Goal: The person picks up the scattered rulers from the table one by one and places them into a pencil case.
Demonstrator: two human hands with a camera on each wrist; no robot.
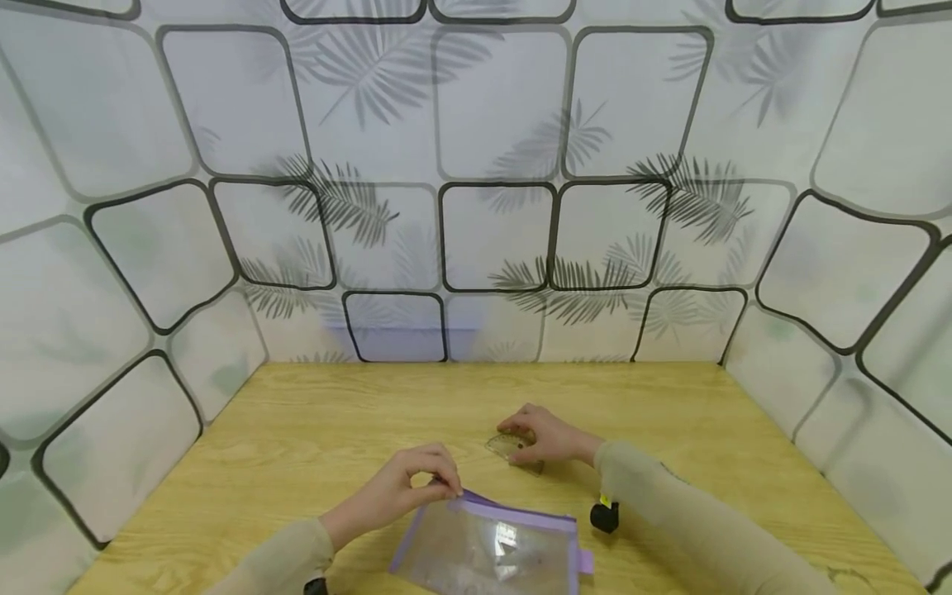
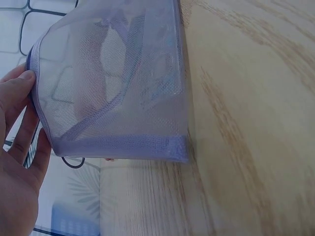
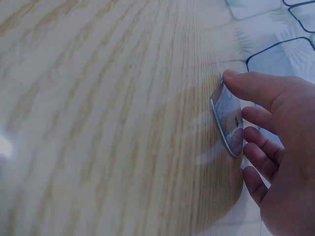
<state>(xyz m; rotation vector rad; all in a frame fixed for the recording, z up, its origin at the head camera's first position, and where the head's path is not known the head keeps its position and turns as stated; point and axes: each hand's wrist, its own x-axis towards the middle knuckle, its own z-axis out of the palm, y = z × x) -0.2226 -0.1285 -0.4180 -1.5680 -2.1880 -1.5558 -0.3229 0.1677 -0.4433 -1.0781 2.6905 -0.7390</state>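
A clear zip pouch (image 1: 506,545) with lilac edging lies at the front of the table. My left hand (image 1: 416,487) pinches its top edge near the left corner, thumb against fingers, and holds that edge raised. In the left wrist view the mesh side of the pouch (image 2: 133,88) bulges, with its contents blurred behind the mesh. Beyond the pouch, my right hand (image 1: 549,436) grips a small transparent protractor (image 1: 506,446) between thumb and fingers. The right wrist view shows the protractor (image 3: 229,123) tilted close over the wood, the thumb at one corner and fingers along its edge.
The wooden table (image 1: 357,405) is enclosed at the back and both sides by a patterned curtain (image 1: 491,231). A lilac tab (image 1: 586,562) sticks out from the pouch's right side. A black wrist camera (image 1: 605,516) hangs under the right sleeve (image 1: 669,496).
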